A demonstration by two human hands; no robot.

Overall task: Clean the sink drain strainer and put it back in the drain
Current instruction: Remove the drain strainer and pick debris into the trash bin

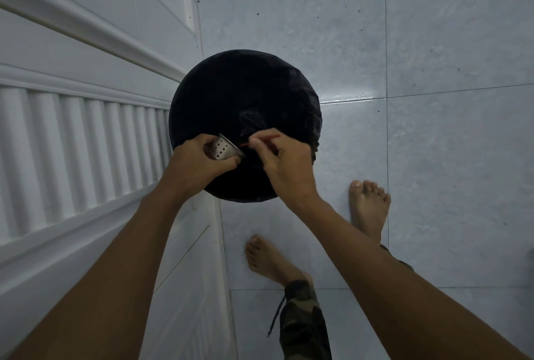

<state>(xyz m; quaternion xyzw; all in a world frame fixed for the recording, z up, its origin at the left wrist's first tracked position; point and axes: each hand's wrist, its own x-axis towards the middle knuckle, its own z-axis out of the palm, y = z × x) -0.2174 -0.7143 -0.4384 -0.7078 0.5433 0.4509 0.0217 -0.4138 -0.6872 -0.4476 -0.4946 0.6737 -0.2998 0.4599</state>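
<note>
My left hand grips a metal sink drain strainer, a small perforated steel cup, tipped on its side with its mouth facing right. My right hand pinches a thin red stick, whose tip points into the mouth of the strainer. Both hands hover over a round bin lined with a black bag, near its front rim. The inside of the strainer is hidden from me.
The bin stands on a pale blue tiled floor right against a white panelled door on the left. My bare feet stand on the tiles just behind the bin.
</note>
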